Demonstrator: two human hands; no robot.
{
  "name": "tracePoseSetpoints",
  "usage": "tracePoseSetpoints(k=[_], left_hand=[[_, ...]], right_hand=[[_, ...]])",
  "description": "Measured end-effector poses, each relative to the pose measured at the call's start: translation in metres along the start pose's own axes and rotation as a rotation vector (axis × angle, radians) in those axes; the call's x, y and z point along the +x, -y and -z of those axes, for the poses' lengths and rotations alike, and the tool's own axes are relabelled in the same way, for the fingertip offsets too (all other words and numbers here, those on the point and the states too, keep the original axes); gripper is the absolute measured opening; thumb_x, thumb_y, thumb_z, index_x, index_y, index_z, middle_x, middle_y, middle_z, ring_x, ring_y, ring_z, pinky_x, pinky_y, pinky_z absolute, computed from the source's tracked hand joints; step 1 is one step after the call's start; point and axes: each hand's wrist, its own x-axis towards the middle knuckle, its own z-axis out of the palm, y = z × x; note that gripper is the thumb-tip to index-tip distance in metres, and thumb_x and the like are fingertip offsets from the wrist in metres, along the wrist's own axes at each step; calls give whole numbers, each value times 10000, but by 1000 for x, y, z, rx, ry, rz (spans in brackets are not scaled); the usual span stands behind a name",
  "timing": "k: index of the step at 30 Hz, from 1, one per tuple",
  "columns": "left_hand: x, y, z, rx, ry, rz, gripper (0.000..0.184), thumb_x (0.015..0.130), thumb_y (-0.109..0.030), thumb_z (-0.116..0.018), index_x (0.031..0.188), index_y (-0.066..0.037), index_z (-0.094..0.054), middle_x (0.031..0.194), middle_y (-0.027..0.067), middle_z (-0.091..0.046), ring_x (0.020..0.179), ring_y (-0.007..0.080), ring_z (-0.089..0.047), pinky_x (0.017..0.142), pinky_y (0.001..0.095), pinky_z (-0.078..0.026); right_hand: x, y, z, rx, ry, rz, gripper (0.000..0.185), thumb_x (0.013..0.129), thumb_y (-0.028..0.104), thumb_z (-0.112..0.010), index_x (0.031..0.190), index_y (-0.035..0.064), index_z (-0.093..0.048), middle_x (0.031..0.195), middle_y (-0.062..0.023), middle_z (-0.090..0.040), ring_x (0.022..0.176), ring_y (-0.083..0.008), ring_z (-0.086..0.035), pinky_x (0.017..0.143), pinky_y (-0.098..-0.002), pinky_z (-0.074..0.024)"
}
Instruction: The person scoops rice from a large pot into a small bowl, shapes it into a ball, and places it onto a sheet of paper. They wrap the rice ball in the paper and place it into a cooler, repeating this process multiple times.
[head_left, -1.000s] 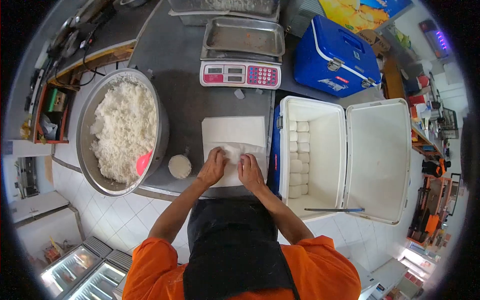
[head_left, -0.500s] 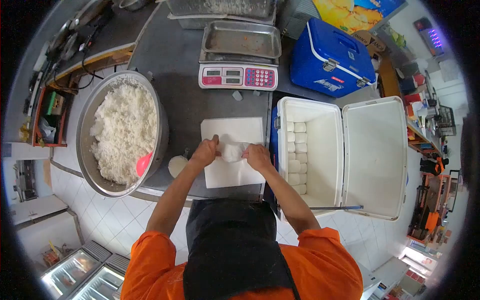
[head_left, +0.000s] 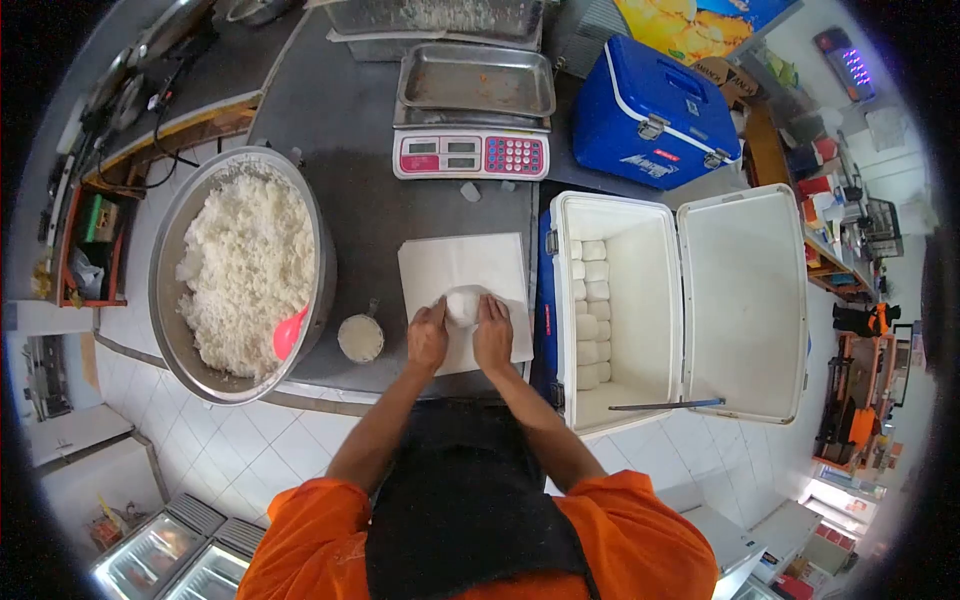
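A small rounded white packet [head_left: 462, 308], which looks like wrapped rice, rests on a stack of white paper sheets [head_left: 425, 262]. My left hand [head_left: 428, 337] presses its left side with fingers together. From the right, my right hand [head_left: 493, 337] holds the opposite side in the same way. The underside of the packet is hidden. Left of the paper stands a round cup of rice [head_left: 360, 339]. Beyond it is a big metal pot [head_left: 325, 235] heaped with cooked rice [head_left: 245, 265], and a pink scoop [head_left: 289, 333] lies in the rice.
An open cooler [head_left: 640, 417] at the right holds rows of white packets [head_left: 592, 320] along its left wall; its lid [head_left: 742, 300] is swung right. Behind the paper stands a pink-and-white scale [head_left: 470, 156] bearing a metal tray [head_left: 480, 80]. A closed blue cooler [head_left: 640, 115] sits back right.
Both hands have moved closer together, from the packet's spread ends to its near sides. The packet looks more compact and rounded. The view has shifted slightly, and the cup shows fully.
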Motion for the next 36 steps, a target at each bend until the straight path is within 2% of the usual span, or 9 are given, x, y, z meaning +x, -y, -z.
tracePoseSetpoints(k=[3,9,15,20,24,26,27,33,36], left_hand=[[-12,1,-5,-37,-29,-73,492,792,57,-566,1283,66,-555,947,230,-671,877,373,-597,814,448,-515],[-23,34,-26,-128,73,-130,657,761,5,-587,1393,85,-424,1101,262,-610,978,401,-534,865,463,-473],[-21,24,-7,-75,181,-187,677,779,-68,-575,1411,94,-393,1167,270,-573,1047,408,-503,917,455,-451],[-32,29,-30,-253,130,13,612,840,-141,-528,1395,93,-418,1217,278,-561,1046,417,-516,967,442,-446],[-22,-34,22,-953,157,217,536,979,-279,-384,1389,61,-441,1186,188,-597,1032,274,-589,951,380,-452],[-15,-73,31,-1481,288,713,540,1041,-399,-351,1315,38,-507,1112,96,-614,1010,185,-581,901,327,-463],[-12,-97,24,-1506,171,686,488,1041,-426,-325,1271,-54,-542,1072,69,-598,982,156,-587,686,306,-512],[-17,-194,12,-1230,581,771,366,1041,-319,-400,1192,-30,-566,988,57,-628,854,164,-632,699,291,-521],[-27,-245,-36,-1507,361,764,313,998,-297,-518,1130,-22,-586,959,33,-614,857,109,-557,762,260,-463]], right_hand=[[-12,28,-8,301,-34,-210,814,754,-87,-567,1493,-75,-225,1540,-279,-267,1430,-375,-289,1155,-410,-313],[-2,51,14,1166,23,-604,772,840,-26,-616,1506,-37,-223,1525,-234,-309,1400,-330,-336,1164,-369,-277],[20,77,6,450,-57,-349,848,791,258,-767,1416,-100,-320,1393,-290,-436,1311,-376,-435,1103,-403,-338],[34,56,6,510,29,-518,780,782,280,-810,1331,-86,-397,1225,-279,-568,1089,-386,-600,908,-426,-500],[17,58,50,905,-32,-581,693,819,220,-783,1309,-68,-384,1162,-263,-598,943,-389,-652,871,-432,-508],[6,63,108,830,-71,-456,643,838,139,-740,1321,-46,-359,1143,-260,-593,999,-396,-634,886,-432,-493],[2,62,133,709,-108,-336,632,841,111,-718,1333,-42,-350,1158,-264,-579,1038,-404,-614,912,-427,-478],[-50,-27,217,355,159,-153,665,869,97,-599,1420,-74,-269,1366,-289,-372,1330,-432,-334,1086,-590,-244],[-64,-78,244,460,134,-200,578,904,83,-552,1399,-91,-308,1367,-297,-352,1329,-437,-318,1090,-575,-242]])
